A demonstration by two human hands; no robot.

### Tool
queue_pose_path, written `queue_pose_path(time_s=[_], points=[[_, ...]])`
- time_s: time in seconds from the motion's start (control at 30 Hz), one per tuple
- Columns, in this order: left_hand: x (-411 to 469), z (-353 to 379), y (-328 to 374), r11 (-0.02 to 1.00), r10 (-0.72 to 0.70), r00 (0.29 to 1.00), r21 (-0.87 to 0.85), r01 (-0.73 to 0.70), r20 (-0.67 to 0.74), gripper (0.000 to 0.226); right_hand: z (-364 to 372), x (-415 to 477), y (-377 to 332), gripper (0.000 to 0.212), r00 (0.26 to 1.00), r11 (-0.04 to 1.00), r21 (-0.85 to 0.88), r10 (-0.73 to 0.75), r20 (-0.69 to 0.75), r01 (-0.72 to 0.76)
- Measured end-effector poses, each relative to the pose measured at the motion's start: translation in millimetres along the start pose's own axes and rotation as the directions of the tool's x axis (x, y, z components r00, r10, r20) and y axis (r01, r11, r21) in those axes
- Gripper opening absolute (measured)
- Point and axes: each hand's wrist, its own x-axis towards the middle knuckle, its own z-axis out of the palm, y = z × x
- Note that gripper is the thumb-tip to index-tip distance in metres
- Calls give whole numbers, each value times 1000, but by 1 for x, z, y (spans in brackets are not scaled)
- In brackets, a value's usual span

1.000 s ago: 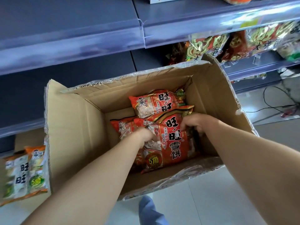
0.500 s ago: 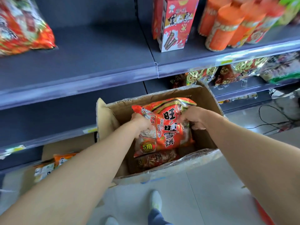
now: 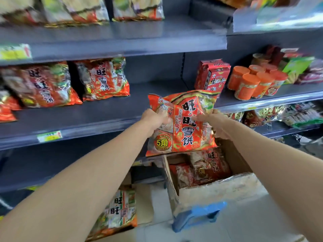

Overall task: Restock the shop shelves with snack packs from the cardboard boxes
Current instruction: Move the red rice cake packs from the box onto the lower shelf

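Note:
A large red snack pack point(image 3: 181, 123) hangs in the air in front of the middle shelf point(image 3: 104, 116). My left hand point(image 3: 154, 119) grips its left edge and my right hand point(image 3: 212, 123) grips its right edge. Below it, the open cardboard box point(image 3: 215, 189) stands on a blue stool point(image 3: 197, 215) and holds more red packs point(image 3: 208, 166). Two matching packs point(image 3: 103, 79) stand on the middle shelf to the left, with bare shelf between them and the held pack.
A red carton point(image 3: 212, 75) and orange canisters point(image 3: 251, 84) stand on the shelf to the right. Packs fill the top shelf point(image 3: 111, 39). A second box with a green-orange pack point(image 3: 120, 210) lies on the floor at lower left. Cables run at the far right.
Both hands have lifted the red pack out of the box and up to the level of the middle shelf. My view has risen from the box to the shelves.

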Motion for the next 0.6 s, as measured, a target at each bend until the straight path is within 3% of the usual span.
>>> queue_pose_path(time_s=[0.1,0.23,0.3,0.37,0.47,0.6], points=[[-9,-58,-4,999,18,998,-39,-21,-65,69,46,-10,-21,109,996,997,-23,-79,29,80],[-8,-122,-17,993,61,982,-89,-78,-176,63,108,-14,-42,100,983,984,10,-180,20,180],[-2,-145,-22,986,71,976,-131,-99,-208,59,137,-7,-52,110,979,980,3,-198,39,198],[5,-165,-27,981,60,971,-164,-100,-233,70,159,21,-54,124,973,974,-17,-226,46,227],[26,-190,-41,971,21,974,-226,-73,-225,82,194,44,-69,105,970,971,-22,-235,70,237],[50,-218,-43,961,-11,970,-270,-57,-245,77,232,67,-95,87,962,965,-28,-256,90,260]])
